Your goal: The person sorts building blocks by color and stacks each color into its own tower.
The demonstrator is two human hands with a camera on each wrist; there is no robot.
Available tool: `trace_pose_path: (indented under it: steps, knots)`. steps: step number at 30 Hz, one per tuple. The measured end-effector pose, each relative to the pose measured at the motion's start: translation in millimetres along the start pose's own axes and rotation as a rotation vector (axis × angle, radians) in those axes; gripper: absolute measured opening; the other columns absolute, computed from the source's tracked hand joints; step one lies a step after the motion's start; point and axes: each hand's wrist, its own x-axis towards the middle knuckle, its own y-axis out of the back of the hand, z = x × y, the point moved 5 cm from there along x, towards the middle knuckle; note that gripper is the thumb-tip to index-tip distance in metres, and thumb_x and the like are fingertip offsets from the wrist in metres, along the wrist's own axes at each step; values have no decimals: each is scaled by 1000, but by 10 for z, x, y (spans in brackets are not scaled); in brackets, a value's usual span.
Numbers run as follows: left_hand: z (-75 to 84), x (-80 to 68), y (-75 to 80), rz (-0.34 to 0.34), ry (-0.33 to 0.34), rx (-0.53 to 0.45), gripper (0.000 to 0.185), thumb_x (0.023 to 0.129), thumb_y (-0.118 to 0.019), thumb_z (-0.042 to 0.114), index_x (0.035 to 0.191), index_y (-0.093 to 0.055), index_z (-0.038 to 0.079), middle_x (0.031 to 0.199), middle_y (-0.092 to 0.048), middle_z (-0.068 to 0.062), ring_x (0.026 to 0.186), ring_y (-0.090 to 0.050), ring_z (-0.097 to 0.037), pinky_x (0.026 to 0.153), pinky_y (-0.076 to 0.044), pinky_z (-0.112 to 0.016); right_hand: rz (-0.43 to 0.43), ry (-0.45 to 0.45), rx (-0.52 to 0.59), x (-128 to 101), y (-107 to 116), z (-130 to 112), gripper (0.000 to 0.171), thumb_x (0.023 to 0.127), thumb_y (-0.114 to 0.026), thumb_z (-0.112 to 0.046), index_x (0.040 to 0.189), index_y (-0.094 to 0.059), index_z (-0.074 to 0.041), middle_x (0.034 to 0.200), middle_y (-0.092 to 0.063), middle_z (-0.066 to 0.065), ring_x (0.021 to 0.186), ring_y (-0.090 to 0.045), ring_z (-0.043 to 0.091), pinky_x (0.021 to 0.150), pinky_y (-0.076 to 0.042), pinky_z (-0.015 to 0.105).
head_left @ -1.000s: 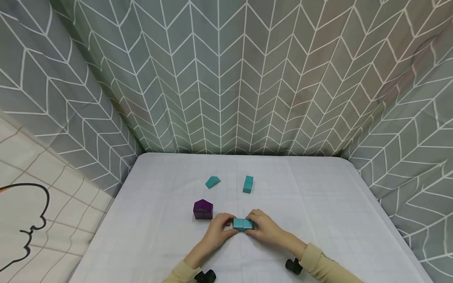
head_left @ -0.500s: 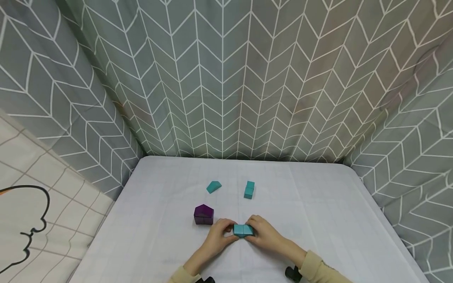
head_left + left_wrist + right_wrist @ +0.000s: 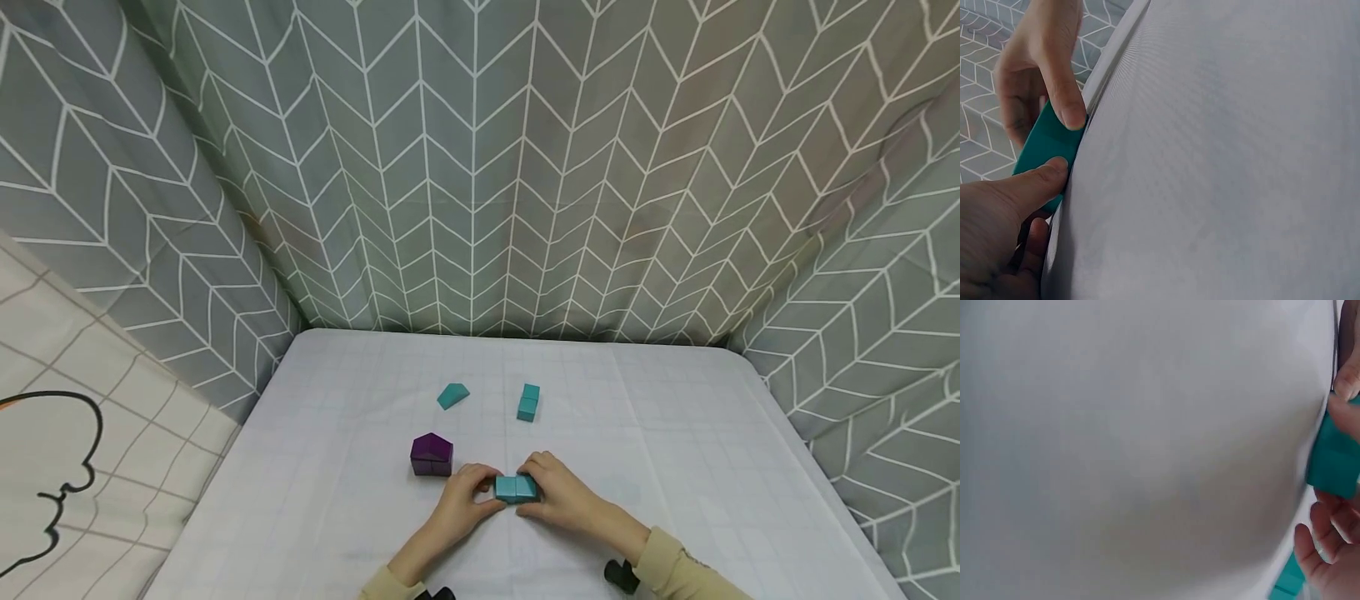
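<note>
Two teal blocks [image 3: 516, 489] stand side by side on the white table, a thin seam between them. From the left, my left hand [image 3: 461, 504] pinches the pair between thumb and fingers. My right hand [image 3: 562, 496] grips the right end the same way. The left wrist view shows a long teal face [image 3: 1054, 140] with a thumb of each hand on it. Seen from the right wrist, the teal block [image 3: 1334, 464] is partly covered by fingers, and curled fingers of my right hand [image 3: 1338, 550] lie below it.
A purple house-shaped block group [image 3: 432, 455] stands just beyond my left hand. Farther back lie a teal angular piece [image 3: 453, 396] and a teal two-part block [image 3: 528, 402]. Patterned grey curtains [image 3: 480, 167] surround the white table [image 3: 337, 400].
The head view has tilted up a little, so everything on the table appears lower. My right thumb and fingers have shifted slightly at the block's right end; my left hand holds still.
</note>
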Motion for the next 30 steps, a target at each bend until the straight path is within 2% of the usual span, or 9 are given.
trace_pose_path:
  steps: [4,9,12,16,19,23,26,30]
  knots:
    - [-12,-3,18,-7,23,4,33,71,-74,20,99,-61,11,92,-59,5,82,-51,-7,70,-46,-18,21,115,-89,115,261,-93,55,69,-72,-42,106,-57,-5,101,-52,-2,89,-43,10,78,-40,27]
    - [-20,-13,22,-1,15,-1,33,70,-74,19,99,-61,11,91,-59,6,81,-52,-8,70,-46,-19,151,228,-161,340,699,-131,52,69,-74,-37,105,-56,-5,101,-52,0,90,-44,13,78,-40,29]
    - [-18,-9,15,1,13,-3,33,70,-74,19,99,-61,11,90,-59,7,81,-51,-7,70,-46,-18,217,227,-208,484,916,-63,49,69,-74,-34,104,-57,-5,100,-53,2,89,-45,14,78,-41,29]
    - [-10,0,3,1,16,-5,32,70,-74,18,98,-61,12,90,-59,7,81,-50,-7,70,-45,-18,241,164,-233,626,1070,98,49,68,-75,-32,104,-58,-2,100,-54,4,90,-46,16,80,-41,31]
    - [-16,2,-5,-6,28,-2,31,71,-74,18,98,-61,12,90,-59,7,81,-50,-7,70,-45,-19,220,106,-220,692,1040,244,49,68,-76,-31,103,-58,-1,99,-54,5,90,-47,18,80,-42,32]
    - [-38,-3,-8,-11,36,3,32,71,-74,20,99,-61,13,91,-59,8,81,-51,-6,70,-45,-18,167,-4,-132,719,856,443,46,69,-76,-27,101,-59,1,96,-55,8,89,-48,19,79,-42,35]
    - [-34,-13,2,-1,16,3,33,71,-74,21,100,-60,13,91,-59,7,81,-51,-6,71,-45,-18,151,-81,-63,706,707,563,45,70,-75,-26,100,-59,3,94,-56,11,88,-48,20,78,-43,35]
    - [-4,-31,18,24,-24,4,33,70,-74,19,99,-60,12,89,-59,7,79,-50,-7,70,-44,-17,162,-136,-41,684,559,674,43,69,-75,-26,97,-59,2,89,-55,7,86,-48,20,75,-44,34]
